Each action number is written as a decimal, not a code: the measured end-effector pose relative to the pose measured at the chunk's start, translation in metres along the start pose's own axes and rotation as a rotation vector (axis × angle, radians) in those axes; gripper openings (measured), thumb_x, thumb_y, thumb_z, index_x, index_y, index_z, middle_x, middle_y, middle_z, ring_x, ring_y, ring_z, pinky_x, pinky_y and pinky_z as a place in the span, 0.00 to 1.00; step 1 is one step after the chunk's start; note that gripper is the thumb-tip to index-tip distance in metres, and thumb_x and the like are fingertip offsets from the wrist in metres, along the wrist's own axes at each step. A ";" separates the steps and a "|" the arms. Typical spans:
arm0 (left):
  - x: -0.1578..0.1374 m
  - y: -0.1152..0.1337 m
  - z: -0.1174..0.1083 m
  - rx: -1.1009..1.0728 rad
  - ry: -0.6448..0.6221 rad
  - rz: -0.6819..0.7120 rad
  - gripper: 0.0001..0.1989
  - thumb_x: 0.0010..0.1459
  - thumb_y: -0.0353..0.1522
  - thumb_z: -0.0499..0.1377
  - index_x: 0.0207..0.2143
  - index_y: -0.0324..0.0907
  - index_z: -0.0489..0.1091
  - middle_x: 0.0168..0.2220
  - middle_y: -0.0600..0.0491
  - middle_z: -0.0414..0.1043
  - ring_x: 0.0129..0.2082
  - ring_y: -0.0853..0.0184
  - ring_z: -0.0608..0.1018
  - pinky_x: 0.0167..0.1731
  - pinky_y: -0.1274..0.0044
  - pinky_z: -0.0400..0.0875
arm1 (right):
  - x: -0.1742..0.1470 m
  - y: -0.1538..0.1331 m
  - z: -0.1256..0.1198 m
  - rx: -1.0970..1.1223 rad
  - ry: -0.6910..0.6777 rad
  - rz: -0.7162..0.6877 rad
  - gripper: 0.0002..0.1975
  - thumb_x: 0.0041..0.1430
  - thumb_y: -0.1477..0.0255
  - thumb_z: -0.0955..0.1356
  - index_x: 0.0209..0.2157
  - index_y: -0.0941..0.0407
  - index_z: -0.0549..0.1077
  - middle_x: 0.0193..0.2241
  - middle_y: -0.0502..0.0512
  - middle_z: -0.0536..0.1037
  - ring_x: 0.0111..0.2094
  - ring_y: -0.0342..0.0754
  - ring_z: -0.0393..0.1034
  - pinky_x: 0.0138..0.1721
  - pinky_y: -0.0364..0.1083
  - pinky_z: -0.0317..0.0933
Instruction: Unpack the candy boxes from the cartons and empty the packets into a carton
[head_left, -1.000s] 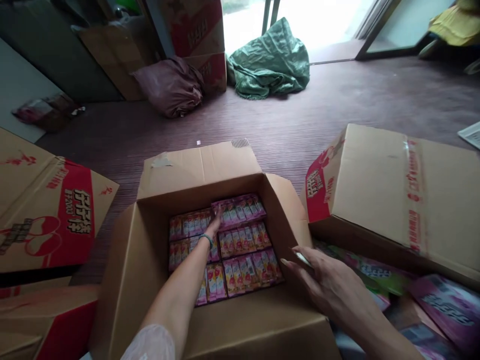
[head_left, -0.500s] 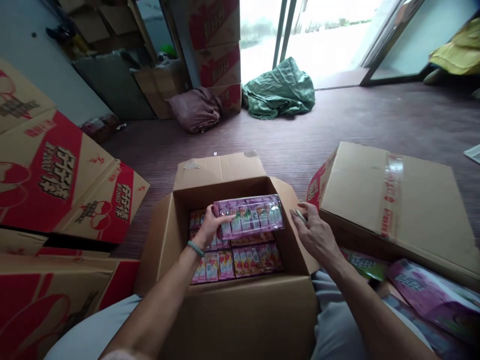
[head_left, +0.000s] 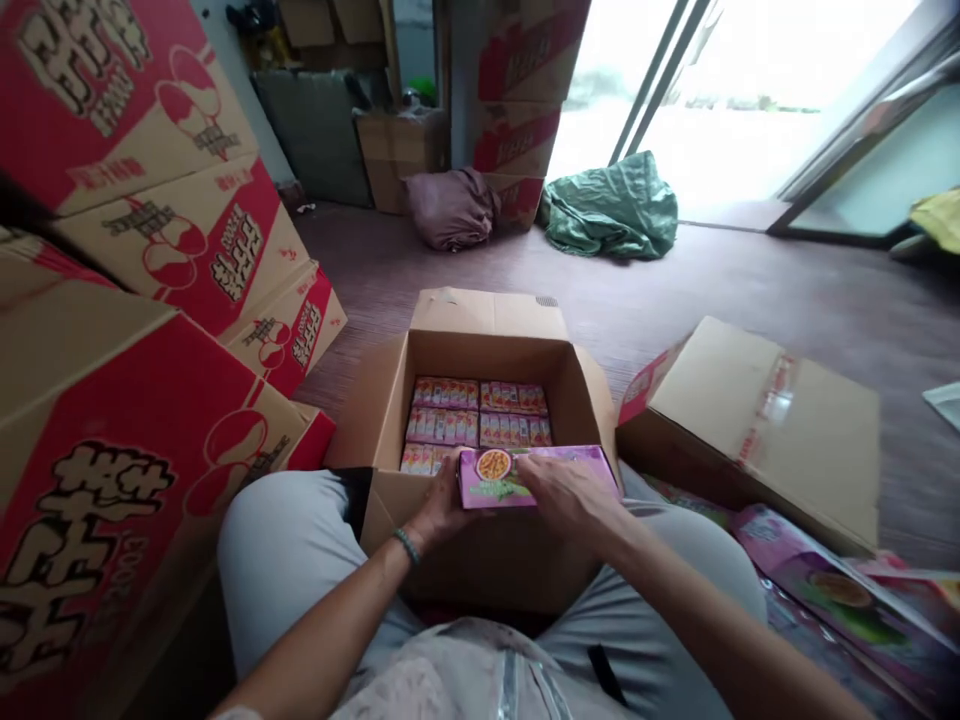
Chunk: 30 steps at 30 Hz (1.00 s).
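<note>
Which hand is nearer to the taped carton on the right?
Right: the right hand is on the purple box, left of the taped carton. The left hand, farther, holds the box's left end.

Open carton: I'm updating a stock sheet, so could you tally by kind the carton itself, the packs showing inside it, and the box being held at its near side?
Open carton: 1
Packs showing inside: 5
Purple box being held: 1
Total: 7
The near right part inside is covered from view, so more may be hidden there.

A green sack (head_left: 613,212) (rather crumpled) near a maroon bundle (head_left: 452,208) by stacked cartons (head_left: 519,138)
</note>
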<state>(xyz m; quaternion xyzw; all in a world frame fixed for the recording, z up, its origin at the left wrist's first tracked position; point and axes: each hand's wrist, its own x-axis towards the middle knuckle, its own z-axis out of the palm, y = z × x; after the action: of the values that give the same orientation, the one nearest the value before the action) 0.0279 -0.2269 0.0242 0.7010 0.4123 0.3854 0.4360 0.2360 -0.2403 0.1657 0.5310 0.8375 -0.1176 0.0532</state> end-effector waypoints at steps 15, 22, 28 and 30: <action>0.000 -0.007 -0.003 -0.011 0.000 0.022 0.44 0.41 0.39 0.72 0.58 0.43 0.53 0.51 0.44 0.65 0.51 0.56 0.71 0.52 0.65 0.67 | 0.017 -0.025 -0.007 -0.230 -0.112 0.044 0.15 0.62 0.79 0.58 0.41 0.58 0.74 0.29 0.59 0.78 0.30 0.51 0.72 0.32 0.46 0.61; 0.004 -0.016 -0.001 -0.045 -0.001 -0.041 0.46 0.40 0.35 0.72 0.58 0.44 0.52 0.53 0.43 0.65 0.55 0.53 0.70 0.55 0.62 0.65 | -0.050 0.087 -0.012 -0.120 -0.046 0.329 0.12 0.54 0.81 0.62 0.28 0.52 0.74 0.23 0.51 0.75 0.27 0.48 0.70 0.36 0.48 0.63; 0.002 -0.014 -0.001 -0.034 -0.006 -0.101 0.44 0.41 0.41 0.70 0.58 0.44 0.52 0.54 0.42 0.65 0.55 0.51 0.70 0.56 0.59 0.65 | -0.067 0.081 -0.028 -0.072 0.091 0.367 0.12 0.60 0.64 0.65 0.43 0.52 0.74 0.34 0.54 0.79 0.36 0.50 0.73 0.39 0.46 0.63; -0.002 -0.014 -0.002 0.041 -0.017 -0.139 0.43 0.42 0.43 0.68 0.57 0.44 0.53 0.53 0.43 0.66 0.54 0.50 0.71 0.55 0.59 0.66 | -0.052 0.054 -0.021 0.006 0.115 0.247 0.34 0.54 0.58 0.69 0.59 0.55 0.62 0.45 0.58 0.78 0.44 0.52 0.72 0.43 0.45 0.63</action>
<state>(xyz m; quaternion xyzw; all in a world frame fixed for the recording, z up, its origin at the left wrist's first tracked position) 0.0224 -0.2240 0.0116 0.6825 0.4642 0.3398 0.4509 0.3076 -0.2583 0.1896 0.6361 0.7670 -0.0822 0.0175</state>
